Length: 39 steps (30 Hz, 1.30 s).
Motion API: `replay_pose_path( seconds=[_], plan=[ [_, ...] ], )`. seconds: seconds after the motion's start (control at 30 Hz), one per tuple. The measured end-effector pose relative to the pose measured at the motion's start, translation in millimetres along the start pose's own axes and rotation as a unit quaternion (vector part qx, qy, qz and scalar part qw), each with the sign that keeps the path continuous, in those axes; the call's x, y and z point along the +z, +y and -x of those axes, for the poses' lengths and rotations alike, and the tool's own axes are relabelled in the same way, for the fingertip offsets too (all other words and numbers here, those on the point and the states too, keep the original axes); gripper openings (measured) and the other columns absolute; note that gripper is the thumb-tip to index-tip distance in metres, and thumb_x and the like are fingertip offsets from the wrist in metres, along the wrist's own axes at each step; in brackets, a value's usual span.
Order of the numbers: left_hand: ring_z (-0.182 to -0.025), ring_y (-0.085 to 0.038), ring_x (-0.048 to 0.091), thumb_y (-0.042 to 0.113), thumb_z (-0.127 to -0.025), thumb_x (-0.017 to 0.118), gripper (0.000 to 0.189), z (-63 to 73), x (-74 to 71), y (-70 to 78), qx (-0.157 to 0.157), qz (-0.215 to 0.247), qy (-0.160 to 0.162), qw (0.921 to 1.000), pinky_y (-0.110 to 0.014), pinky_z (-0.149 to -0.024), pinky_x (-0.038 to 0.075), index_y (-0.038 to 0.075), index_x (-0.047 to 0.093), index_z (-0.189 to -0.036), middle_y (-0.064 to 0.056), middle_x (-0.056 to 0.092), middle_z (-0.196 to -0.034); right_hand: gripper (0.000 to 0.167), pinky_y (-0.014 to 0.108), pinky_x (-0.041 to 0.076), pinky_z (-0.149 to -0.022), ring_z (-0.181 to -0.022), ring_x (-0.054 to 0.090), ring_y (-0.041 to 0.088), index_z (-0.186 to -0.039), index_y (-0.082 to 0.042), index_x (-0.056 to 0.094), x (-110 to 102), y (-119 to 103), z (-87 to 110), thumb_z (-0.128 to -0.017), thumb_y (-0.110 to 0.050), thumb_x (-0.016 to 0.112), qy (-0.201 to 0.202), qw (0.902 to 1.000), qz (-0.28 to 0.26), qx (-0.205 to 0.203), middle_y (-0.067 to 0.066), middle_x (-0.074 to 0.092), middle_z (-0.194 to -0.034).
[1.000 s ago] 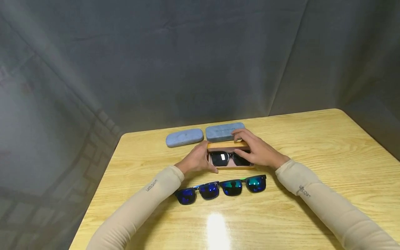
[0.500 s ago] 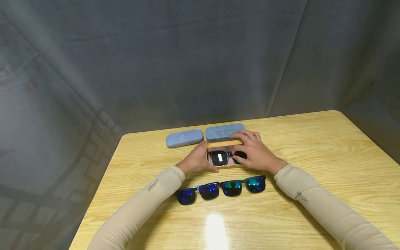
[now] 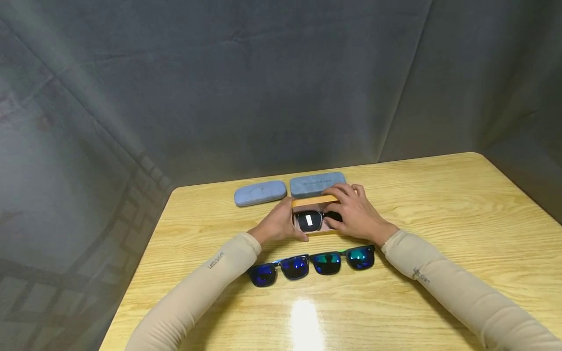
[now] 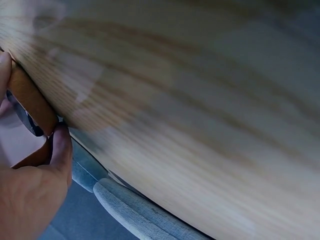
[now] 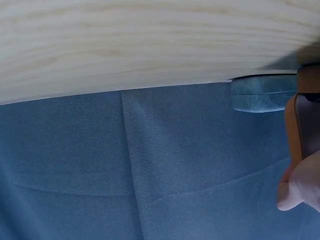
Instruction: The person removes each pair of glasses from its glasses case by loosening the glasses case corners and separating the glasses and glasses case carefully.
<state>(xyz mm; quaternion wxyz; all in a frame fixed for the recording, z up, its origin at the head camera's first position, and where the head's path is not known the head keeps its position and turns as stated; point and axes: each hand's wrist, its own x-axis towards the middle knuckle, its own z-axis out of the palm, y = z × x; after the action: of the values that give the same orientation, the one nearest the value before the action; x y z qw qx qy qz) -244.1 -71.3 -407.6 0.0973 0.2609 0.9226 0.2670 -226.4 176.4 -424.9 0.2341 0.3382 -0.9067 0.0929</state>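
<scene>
A tan hinged glasses case stands with its lid raised on the table. Black sunglasses lie inside it on the pale lining. My left hand grips the case's left end, thumb at the front; the left wrist view shows its fingers round the brown case. My right hand reaches over the right half, thumb and a finger pinching the sunglasses near the bridge. Its other fingers lie over the lid's edge. That hand hides the case's right end. In the right wrist view, fingers overlap the lid.
Behind the open case lie two closed blue glasses cases, a rounded one and a boxier one. Two pairs of mirrored sunglasses, blue and green-blue, lie side by side in front. Grey cloth hangs behind the table.
My right hand has shifted left along the case, its thumb and finger closing in on the sunglasses near the bridge. The left hand keeps its grip on the case's left end.
</scene>
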Motion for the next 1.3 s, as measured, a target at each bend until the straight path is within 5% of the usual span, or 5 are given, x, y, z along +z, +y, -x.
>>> replay_pose_path(
  seconds=[0.37,0.67,0.87,1.07,1.3],
  plan=[
    [-0.114,-0.023,0.056,0.034,-0.061,0.096,0.096,0.4,-0.6,1.3,-0.013,-0.001,-0.004,0.9999,-0.039,-0.104,0.047,0.009,0.046,-0.138,-0.01,0.052,-0.132,0.012,0.055,0.03,-0.094,-0.125,0.044,0.031,-0.083,-0.019,0.074,0.4,0.9,0.1,-0.08,-0.03,0.077,0.052,0.9981,-0.023,-0.022,0.007,0.06,-0.128],
    [-0.117,-0.019,0.058,0.028,-0.059,0.098,0.085,-2.0,0.7,-1.9,0.048,0.009,0.01,0.9988,-0.036,-0.106,0.046,0.016,0.057,-0.133,-0.006,0.059,-0.129,0.009,0.054,0.031,-0.091,-0.123,0.047,0.033,-0.08,-0.017,0.074,-4.6,1.9,-1.2,-0.075,-0.024,0.076,0.127,0.9884,-0.057,-0.062,0.007,0.063,-0.123],
    [-0.113,-0.016,0.059,0.027,-0.062,0.097,0.083,-2.4,-0.3,-7.5,0.03,0.045,0.013,0.9985,-0.035,-0.103,0.048,0.017,0.053,-0.132,-0.002,0.058,-0.126,0.011,0.055,0.031,-0.09,-0.122,0.047,0.034,-0.08,-0.016,0.074,-9.8,5.3,-0.6,-0.073,-0.023,0.078,0.162,0.9803,-0.092,-0.066,0.008,0.064,-0.122],
    [-0.114,-0.013,0.062,0.026,-0.062,0.096,0.078,-6.7,-1.6,-10.6,0.067,0.057,0.005,0.9961,-0.035,-0.103,0.049,0.026,0.059,-0.13,0.004,0.063,-0.125,0.015,0.054,0.031,-0.086,-0.119,0.048,0.034,-0.082,-0.013,0.075,-14.0,9.2,2.5,-0.082,-0.028,0.071,0.199,0.9723,-0.095,-0.077,0.008,0.066,-0.119],
    [-0.123,-0.024,0.055,0.034,-0.065,0.094,0.095,-2.6,-2.3,-7.8,-0.007,0.021,0.014,0.9997,-0.04,-0.106,0.047,0.013,0.044,-0.142,-0.009,0.051,-0.137,0.027,0.053,0.031,-0.082,-0.099,0.055,0.03,-0.081,-0.015,0.077,-18.4,9.6,7.2,-0.09,-0.036,0.063,0.226,0.9643,-0.093,-0.102,0.005,0.072,-0.098]
  ],
)
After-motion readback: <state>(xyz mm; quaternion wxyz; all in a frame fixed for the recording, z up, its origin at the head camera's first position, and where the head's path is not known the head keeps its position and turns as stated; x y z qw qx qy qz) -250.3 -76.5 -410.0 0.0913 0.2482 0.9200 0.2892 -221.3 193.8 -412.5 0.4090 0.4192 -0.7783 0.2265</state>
